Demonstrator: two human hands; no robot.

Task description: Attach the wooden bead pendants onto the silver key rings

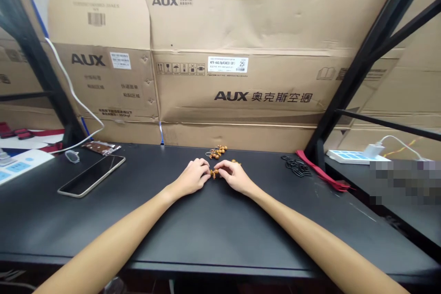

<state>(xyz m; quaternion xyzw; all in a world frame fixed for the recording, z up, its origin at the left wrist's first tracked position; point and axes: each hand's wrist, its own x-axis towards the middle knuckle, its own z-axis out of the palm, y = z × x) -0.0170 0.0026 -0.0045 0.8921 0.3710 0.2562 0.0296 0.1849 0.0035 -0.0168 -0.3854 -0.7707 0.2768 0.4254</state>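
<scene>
My left hand (193,177) and my right hand (236,177) meet over the middle of the table, fingers bent and closed at the tips. Between them is a small orange-brown beaded charm (214,174), pinched from both sides close to the tabletop. The fingers hide part of it. Just beyond lies a small group of similar beaded charms (218,150) with metal rings. Some more brown beads (235,161) show behind my right hand, partly covered by it.
On the black table (213,234), a phone (92,175) lies at left near a power strip (22,165) and a small plastic packet (101,147). Black loops (297,166) and a red strap (322,173) lie at right. Cardboard (241,78) stands behind, between black metal posts.
</scene>
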